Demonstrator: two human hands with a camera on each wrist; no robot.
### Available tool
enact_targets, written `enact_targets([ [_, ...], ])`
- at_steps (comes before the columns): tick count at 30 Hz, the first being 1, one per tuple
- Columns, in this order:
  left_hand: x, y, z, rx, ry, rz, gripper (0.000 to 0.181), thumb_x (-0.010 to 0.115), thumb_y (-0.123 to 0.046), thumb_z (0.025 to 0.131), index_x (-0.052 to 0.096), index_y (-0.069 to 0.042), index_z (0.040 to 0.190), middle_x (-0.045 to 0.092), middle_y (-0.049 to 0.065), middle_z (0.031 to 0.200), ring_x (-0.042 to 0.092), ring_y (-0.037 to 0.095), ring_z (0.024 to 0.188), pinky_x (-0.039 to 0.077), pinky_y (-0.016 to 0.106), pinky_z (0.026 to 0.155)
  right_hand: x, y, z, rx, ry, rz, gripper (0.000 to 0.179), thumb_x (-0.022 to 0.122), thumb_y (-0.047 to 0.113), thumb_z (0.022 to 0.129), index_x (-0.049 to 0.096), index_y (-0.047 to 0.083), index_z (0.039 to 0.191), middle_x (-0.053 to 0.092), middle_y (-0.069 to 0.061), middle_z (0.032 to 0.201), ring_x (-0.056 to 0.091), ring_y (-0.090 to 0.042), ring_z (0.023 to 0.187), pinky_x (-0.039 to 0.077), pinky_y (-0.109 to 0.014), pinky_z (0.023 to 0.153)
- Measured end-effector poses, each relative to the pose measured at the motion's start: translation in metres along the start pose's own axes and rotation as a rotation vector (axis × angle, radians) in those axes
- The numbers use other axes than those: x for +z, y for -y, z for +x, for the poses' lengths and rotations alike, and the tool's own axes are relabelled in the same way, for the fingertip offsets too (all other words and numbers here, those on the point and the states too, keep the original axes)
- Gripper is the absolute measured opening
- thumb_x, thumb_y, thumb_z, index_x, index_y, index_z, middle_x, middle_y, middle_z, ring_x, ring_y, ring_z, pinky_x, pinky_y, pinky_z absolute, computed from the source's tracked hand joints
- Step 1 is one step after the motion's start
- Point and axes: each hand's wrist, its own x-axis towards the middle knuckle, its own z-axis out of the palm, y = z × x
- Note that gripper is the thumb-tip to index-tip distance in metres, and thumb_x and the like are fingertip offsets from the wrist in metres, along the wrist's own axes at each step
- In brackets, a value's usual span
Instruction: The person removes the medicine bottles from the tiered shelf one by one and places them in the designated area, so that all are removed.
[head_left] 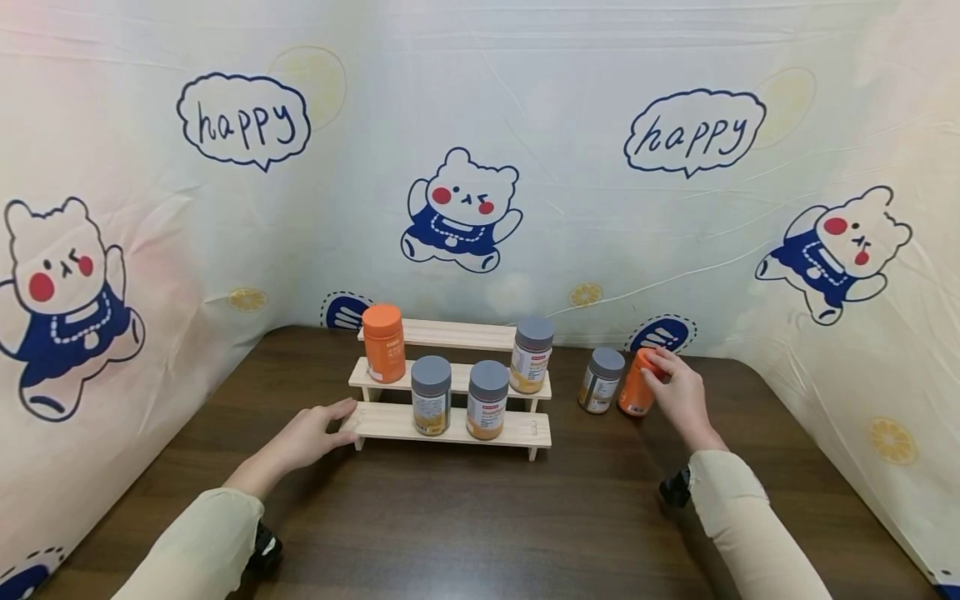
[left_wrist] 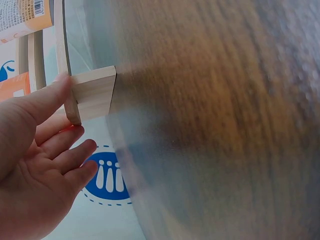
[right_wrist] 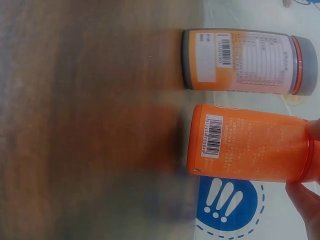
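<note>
My left hand (head_left: 303, 435) pinches the left end of the lowest board of a three-tier wooden rack (head_left: 386, 422). In the left wrist view its thumb lies on one face of the board (left_wrist: 61, 45), with fingers at the other. On the right, my right hand (head_left: 681, 398) grips an orange bottle (head_left: 636, 393) by its lid end. This bottle leans a little, its barcode (right_wrist: 212, 136) showing in the right wrist view. Close to its left stands a grey-lidded jar (head_left: 600, 385) on the table.
An orange bottle (head_left: 385, 350) and a grey-lidded jar (head_left: 531, 358) stand on the rack's middle tier, at opposite ends. Two more grey-lidded jars (head_left: 431, 400) are on the lowest tier. A printed cloth (head_left: 570, 208) hangs behind the dark wooden table (head_left: 450, 525).
</note>
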Motion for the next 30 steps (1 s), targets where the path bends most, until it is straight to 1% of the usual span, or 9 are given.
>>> enact_targets([
  [7,-0.0002,-0.0002,0.0007,-0.005,0.003,-0.007,0.061,0.065,-0.027,0.086,0.044,0.007,0.133,0.042,0.026,0.134,0.041,0.043,0.119,0.035,0.055,0.093,0.0024,-0.0016,-0.0046,-0.029,-0.004,-0.003,0.030,0.068,0.002,0.081,0.064,-0.007,0.110,0.054,-0.023,0.122,0.053,-0.041,0.107,0.047,-0.048,0.081],
  [13,0.0000,0.0000,0.0009,-0.004,0.004,-0.006,0.061,0.065,-0.028,0.087,0.043,0.006,0.133,0.041,0.026,0.134,0.041,0.043,0.119,0.035,0.056,0.093,0.0024,-0.0003,-0.0075,-0.050,0.024,0.023,0.031,0.068,0.000,0.081,0.064,-0.008,0.110,0.054,-0.023,0.122,0.053,-0.040,0.106,0.047,-0.049,0.081],
  [18,0.0005,-0.0001,0.0004,0.007,-0.004,-0.007,0.060,0.065,-0.026,0.087,0.044,0.007,0.132,0.042,0.026,0.134,0.041,0.043,0.119,0.035,0.055,0.093,0.0025,-0.0004,-0.0088,-0.063,0.037,0.015,0.030,0.068,0.000,0.081,0.063,-0.007,0.110,0.053,-0.023,0.122,0.053,-0.039,0.104,0.047,-0.049,0.081],
  [23,-0.0001,0.0002,0.0001,0.011,-0.006,-0.006,0.060,0.064,-0.026,0.087,0.044,0.007,0.132,0.042,0.027,0.133,0.042,0.043,0.119,0.035,0.055,0.093,0.0023,0.0003,-0.0097,-0.071,0.035,0.015,0.030,0.068,0.001,0.081,0.063,-0.007,0.110,0.053,-0.022,0.122,0.053,-0.038,0.102,0.048,-0.049,0.080],
  [30,0.0001,-0.0002,0.0005,-0.003,-0.002,-0.012,0.061,0.065,-0.026,0.086,0.043,0.007,0.133,0.041,0.027,0.134,0.041,0.043,0.119,0.035,0.055,0.093,0.0021,0.0003,-0.0094,-0.081,0.028,0.014,0.030,0.069,0.001,0.081,0.064,-0.006,0.110,0.053,-0.022,0.121,0.054,-0.038,0.102,0.048,-0.049,0.079],
])
